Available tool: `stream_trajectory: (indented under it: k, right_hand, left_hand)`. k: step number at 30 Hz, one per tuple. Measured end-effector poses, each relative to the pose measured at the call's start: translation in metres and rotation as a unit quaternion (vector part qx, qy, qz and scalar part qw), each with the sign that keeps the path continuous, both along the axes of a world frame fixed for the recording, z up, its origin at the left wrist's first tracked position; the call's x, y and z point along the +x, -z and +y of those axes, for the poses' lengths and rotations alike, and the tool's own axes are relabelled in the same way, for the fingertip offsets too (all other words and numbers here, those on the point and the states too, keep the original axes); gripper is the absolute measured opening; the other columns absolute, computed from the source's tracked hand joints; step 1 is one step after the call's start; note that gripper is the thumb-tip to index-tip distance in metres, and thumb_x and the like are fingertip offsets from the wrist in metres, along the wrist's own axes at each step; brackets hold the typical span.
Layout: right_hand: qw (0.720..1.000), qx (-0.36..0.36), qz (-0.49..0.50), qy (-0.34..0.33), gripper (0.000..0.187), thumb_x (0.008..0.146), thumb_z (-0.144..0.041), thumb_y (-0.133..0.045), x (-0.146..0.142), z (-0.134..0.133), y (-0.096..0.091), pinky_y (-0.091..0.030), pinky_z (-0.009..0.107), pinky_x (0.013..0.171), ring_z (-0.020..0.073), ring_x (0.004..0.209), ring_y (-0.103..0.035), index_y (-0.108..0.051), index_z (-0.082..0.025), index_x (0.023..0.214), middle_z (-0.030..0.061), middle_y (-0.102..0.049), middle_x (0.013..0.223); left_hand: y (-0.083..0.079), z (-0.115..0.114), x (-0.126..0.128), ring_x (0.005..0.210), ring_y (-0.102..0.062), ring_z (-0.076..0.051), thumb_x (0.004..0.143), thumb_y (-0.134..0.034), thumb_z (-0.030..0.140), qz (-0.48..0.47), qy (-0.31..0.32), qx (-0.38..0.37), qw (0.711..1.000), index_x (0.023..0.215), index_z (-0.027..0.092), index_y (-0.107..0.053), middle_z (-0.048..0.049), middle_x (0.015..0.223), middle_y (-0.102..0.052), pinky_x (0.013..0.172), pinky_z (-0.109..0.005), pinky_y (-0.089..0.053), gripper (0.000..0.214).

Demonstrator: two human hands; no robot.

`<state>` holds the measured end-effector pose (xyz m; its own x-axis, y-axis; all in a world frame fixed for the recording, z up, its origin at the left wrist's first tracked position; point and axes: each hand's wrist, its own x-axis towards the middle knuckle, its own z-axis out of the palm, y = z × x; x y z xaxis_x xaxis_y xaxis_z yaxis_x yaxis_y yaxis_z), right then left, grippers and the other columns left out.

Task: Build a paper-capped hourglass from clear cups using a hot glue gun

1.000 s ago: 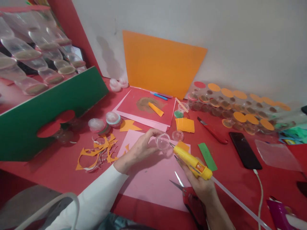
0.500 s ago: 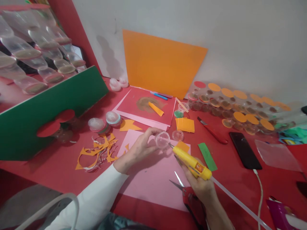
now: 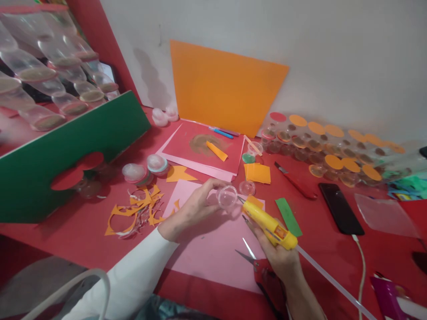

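My left hand is closed round a small clear plastic cup, held on its side above a pink paper sheet. My right hand grips a yellow hot glue gun. Its nozzle touches the cup's rim on the right side. A clear glue stick trails from the gun's back toward the lower right. Red-handled scissors lie under my right wrist on the pink sheet.
A large orange sheet leans on the wall. A green board with clear cups stands at left. Orange scraps, small lidded tubs, a red cutter, a black phone with cable and rows of capped cups lie around.
The cup and the glue gun's nozzle have stayed together with only a slight shift; the gun's tip has edged a little to the right along the cup's rim.
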<state>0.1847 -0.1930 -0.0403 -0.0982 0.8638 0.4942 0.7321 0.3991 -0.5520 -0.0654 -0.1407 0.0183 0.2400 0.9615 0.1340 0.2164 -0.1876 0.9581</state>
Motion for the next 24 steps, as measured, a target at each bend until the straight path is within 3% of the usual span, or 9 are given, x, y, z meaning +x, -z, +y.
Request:
stream_trajectory:
  k: [4,15,24]
  right_hand:
    - [1.000,0.012,0.014,-0.003,0.032,0.101,-0.035,-0.050,-0.002,0.000,-0.002,-0.059,0.026,0.058,0.0203,0.064,-0.071,-0.077,-0.022,0.091,0.0071,-0.074,0.073]
    - [0.988,-0.094,0.118,-0.008,0.026,0.095,-0.039,-0.056,-0.015,0.000,-0.032,-0.057,0.026,0.052,0.0194,0.055,-0.068,-0.070,-0.021,0.083,0.0063,-0.071,0.066]
    - [0.985,-0.107,0.137,-0.006,0.020,0.090,-0.038,-0.062,-0.016,0.000,-0.029,-0.056,0.023,0.053,0.0173,0.054,-0.066,-0.070,-0.020,0.083,0.0042,-0.069,0.065]
  left_hand:
    - [-0.001,-0.001,0.000,0.104,-0.069,-0.022,0.087,-0.069,0.032,0.000,-0.001,-0.008,1.000,0.110,0.022,-0.055,-0.0077,0.114,-0.072,0.088,-0.034,-0.054,0.029]
    - [0.007,0.002,-0.001,0.103,-0.070,-0.021,0.087,-0.070,0.030,0.010,-0.010,0.029,0.999,0.110,0.022,-0.054,-0.0083,0.115,-0.072,0.087,-0.033,-0.055,0.030]
    - [0.005,-0.001,0.000,0.110,-0.067,-0.022,0.087,-0.070,0.030,0.008,-0.023,0.024,0.999,0.113,0.023,-0.054,-0.0080,0.120,-0.070,0.093,-0.035,-0.054,0.031]
